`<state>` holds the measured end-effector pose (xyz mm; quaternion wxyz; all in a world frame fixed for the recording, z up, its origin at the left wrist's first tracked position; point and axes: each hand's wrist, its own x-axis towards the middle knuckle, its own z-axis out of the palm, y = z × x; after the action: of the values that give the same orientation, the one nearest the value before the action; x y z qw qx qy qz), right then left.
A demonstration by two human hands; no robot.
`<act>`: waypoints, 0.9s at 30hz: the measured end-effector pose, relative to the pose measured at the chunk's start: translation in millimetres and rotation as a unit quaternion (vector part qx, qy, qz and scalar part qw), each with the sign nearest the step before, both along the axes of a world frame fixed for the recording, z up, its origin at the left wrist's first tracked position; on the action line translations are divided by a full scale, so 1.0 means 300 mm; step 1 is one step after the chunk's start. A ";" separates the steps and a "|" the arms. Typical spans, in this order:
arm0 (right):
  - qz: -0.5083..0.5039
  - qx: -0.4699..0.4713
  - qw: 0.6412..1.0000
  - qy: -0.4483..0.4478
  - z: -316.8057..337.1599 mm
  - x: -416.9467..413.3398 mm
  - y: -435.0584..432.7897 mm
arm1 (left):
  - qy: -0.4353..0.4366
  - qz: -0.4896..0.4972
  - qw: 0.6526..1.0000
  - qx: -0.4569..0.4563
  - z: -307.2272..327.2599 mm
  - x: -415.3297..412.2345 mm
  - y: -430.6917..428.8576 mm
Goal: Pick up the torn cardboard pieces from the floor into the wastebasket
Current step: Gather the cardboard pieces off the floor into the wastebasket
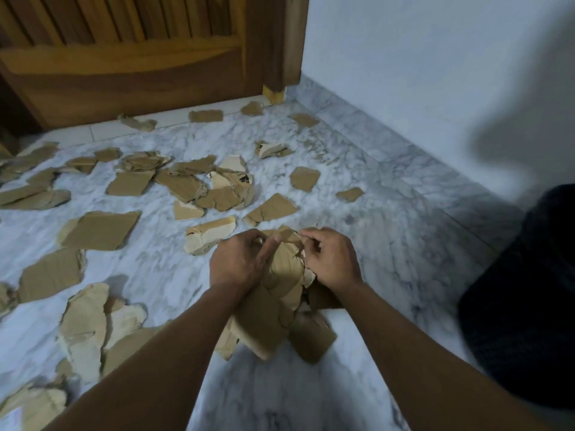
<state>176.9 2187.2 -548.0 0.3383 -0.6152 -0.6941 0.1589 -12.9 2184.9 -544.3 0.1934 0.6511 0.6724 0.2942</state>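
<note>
A bundle of torn brown cardboard pieces (pixel 280 309) hangs between my two hands above the marble floor. My left hand (pixel 238 261) grips the bundle's left side, fingers curled round its top. My right hand (pixel 331 258) pinches the top right edge of the same bundle. Several more torn pieces lie scattered over the floor, such as a large flat piece (pixel 99 230) at the left and a small one (pixel 305 178) further back. The black wastebasket (pixel 522 293) stands at the right edge, its opening out of view.
A wooden door (pixel 133 57) closes off the back left, with scraps along its threshold. A pale wall (pixel 435 73) runs along the right. Bare marble floor (pixel 389 244) lies between the bundle and the wastebasket.
</note>
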 end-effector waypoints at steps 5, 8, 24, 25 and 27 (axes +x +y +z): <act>-0.045 0.047 0.997 0.033 0.147 0.093 -0.060 | -0.047 -0.036 0.998 0.022 0.149 0.093 -0.009; -0.071 0.078 0.993 0.052 0.301 0.158 -0.094 | -0.103 -0.077 0.991 0.038 0.267 0.168 -0.001; -0.320 0.221 0.919 -0.061 1.096 0.960 -0.411 | -0.237 -0.286 0.911 0.177 1.011 1.144 -0.052; -0.333 0.220 0.915 -0.061 1.093 1.016 -0.441 | -0.245 -0.294 0.906 0.180 1.013 1.214 -0.069; -0.358 0.216 0.907 -0.053 1.056 1.106 -0.495 | -0.254 -0.310 0.899 0.178 0.986 1.332 -0.099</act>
<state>508.6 2038.6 -231.2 0.4598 -0.7416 -0.4617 -0.1597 386.6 2155.1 -248.6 0.3197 0.7533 0.3008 0.4898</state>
